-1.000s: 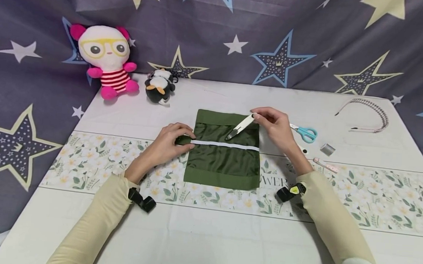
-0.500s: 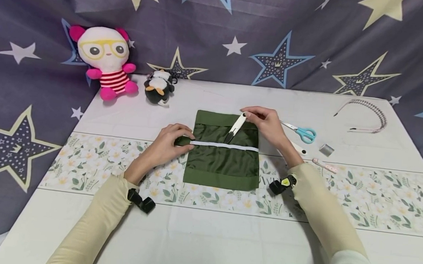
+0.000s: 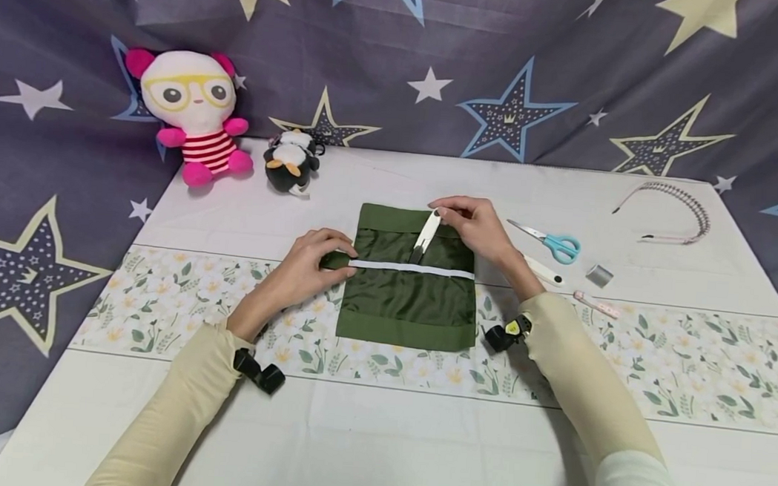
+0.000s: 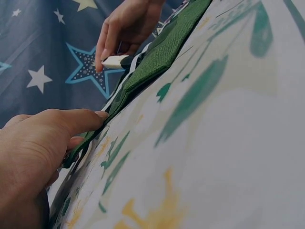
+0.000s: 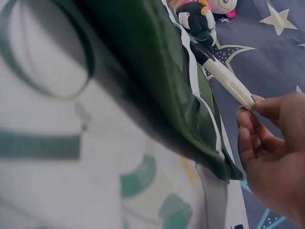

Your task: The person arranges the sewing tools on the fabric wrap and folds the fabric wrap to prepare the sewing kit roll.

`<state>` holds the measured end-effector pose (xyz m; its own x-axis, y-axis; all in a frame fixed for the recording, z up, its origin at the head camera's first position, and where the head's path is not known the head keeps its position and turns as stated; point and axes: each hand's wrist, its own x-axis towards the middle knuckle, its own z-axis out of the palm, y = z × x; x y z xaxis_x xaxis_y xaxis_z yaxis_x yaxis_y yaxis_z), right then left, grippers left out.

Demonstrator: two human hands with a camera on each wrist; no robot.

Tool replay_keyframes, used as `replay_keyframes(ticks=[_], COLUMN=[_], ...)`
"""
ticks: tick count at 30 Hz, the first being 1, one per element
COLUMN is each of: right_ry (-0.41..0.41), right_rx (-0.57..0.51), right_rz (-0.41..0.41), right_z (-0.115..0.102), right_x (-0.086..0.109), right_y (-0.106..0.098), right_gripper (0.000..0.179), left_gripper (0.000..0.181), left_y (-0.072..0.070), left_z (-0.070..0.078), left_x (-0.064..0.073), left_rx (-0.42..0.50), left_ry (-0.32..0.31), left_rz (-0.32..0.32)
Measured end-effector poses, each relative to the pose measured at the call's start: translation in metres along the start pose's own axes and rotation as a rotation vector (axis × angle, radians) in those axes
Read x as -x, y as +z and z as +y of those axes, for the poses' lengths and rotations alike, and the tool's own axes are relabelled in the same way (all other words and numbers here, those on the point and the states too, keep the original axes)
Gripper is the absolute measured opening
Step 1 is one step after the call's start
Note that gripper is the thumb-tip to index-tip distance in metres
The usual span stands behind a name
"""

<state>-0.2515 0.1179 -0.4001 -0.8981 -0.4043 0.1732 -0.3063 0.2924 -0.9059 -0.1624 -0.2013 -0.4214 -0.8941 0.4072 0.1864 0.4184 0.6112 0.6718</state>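
A green fabric piece (image 3: 408,304) with gathered shiny panels lies on the table, a narrow white strip (image 3: 447,272) running across its middle. At its left edge my left hand (image 3: 307,264) pinches the green fabric by the strip's end, thumb and fingers curled on it in the left wrist view. Above the far half, my right hand (image 3: 477,226) pinches the end of a slim white tool (image 3: 428,230) between thumb and fingers. The tool slants down, its dark tip close to the strip. In the right wrist view, the white tool (image 5: 231,86) shows a dark end beside the strip.
Right of the fabric lie blue-handled scissors (image 3: 562,248), another white tool (image 3: 544,271), a grey thread spool (image 3: 599,275) and a small pink-white item (image 3: 595,305). A headband (image 3: 701,210) is at the back right. Two plush toys, a pink-eared one (image 3: 207,150) and a penguin (image 3: 292,163), sit back left.
My right hand has moved left with the white tool, which now stands steeper, its tip near the strip. More of the scissors and second white tool shows. My left hand stays in place.
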Motion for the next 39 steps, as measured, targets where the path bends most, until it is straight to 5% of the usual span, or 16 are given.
replay_keyframes(ticks=[39], right_ry=[-0.024], right_rx=[0.157], right_rz=[-0.150], right_z=[-0.006], right_x=[0.001], right_y=[0.019], right_gripper=[0.025], left_gripper=[0.022], left_y=[0.001], left_z=[0.000], left_x=[0.000], left_rx=[-0.002], left_ry=[-0.006], left_rz=[-0.002])
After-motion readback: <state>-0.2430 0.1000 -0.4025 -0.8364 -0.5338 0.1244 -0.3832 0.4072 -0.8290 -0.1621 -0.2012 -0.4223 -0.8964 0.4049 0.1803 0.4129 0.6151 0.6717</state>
